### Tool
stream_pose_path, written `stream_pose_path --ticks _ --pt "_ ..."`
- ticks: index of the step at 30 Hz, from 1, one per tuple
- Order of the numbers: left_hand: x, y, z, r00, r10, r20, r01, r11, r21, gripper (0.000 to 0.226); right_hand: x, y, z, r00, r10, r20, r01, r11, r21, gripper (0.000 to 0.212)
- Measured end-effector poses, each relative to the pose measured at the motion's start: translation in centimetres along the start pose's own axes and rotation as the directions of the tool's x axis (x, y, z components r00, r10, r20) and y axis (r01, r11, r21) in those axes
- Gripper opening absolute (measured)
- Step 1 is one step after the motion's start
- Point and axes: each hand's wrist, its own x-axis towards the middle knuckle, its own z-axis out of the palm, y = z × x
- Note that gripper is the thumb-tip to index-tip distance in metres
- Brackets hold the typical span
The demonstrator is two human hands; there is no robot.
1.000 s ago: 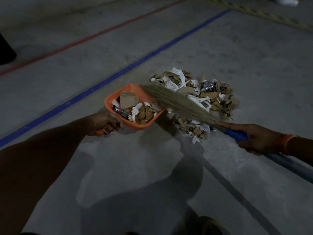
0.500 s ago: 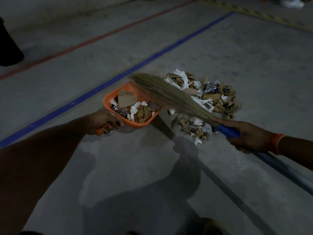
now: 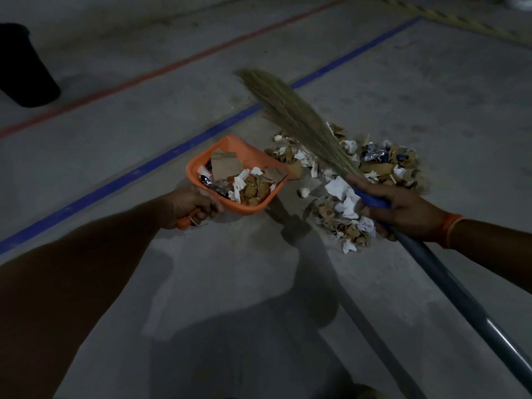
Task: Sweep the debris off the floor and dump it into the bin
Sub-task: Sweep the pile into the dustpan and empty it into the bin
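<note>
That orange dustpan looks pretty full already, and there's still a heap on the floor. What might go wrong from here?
1. The orange dustpan is heaped to its lip; carried to the black bin far off to the left, scraps may spill.
2. The broom bristles are lifted and blurred; a hard stroke could scatter the debris pile rather than load it.
3. The left hand holds only the short handle, so the pan may tip.

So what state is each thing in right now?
Dustpan: part full, gripped by left hand.
Broom: bristles raised off floor, gripped by right hand.
Debris pile: on floor, unswept.
Bin: upright, far left.
</note>
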Motion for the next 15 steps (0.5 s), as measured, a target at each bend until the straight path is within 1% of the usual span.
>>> stream_pose_path --ticks 3,7,11,13,15 --pt "0.5 -0.7 -0.4 1.0 -0.005 -0.012 0.004 0.999 -0.035 0.031 1.6 -0.3 0.5 0.999 -0.037 0.014 0.037 0.999 -0.002 0.06" --pt "1.3 -1.5 -0.8 0.999 -0.01 -0.033 0.007 0.997 -0.071 0.029 3.5 -0.2 1.5 0.998 -0.051 -0.042 0.053 0.997 0.052 0.034" --pt "2.1 -1.7 -0.8 0.999 -0.007 -0.041 0.003 0.995 -0.102 0.03 5.9 0.2 2.2 0.994 -0.076 -0.072 0.076 0.997 -0.004 0.014" --pt "2.6 -1.5 -0.6 0.998 -0.001 -0.065 -0.005 0.996 -0.091 0.029 7.7 0.0 2.3 0.993 -0.09 -0.077 0.09 0.996 -0.01 0.01" --pt "3.4 -1.4 -0.6 0.996 0.028 -0.091 -0.038 0.994 -0.106 0.036 9.9 -0.3 2.5 0.99 -0.098 -0.097 0.098 0.995 -0.002 0.012"
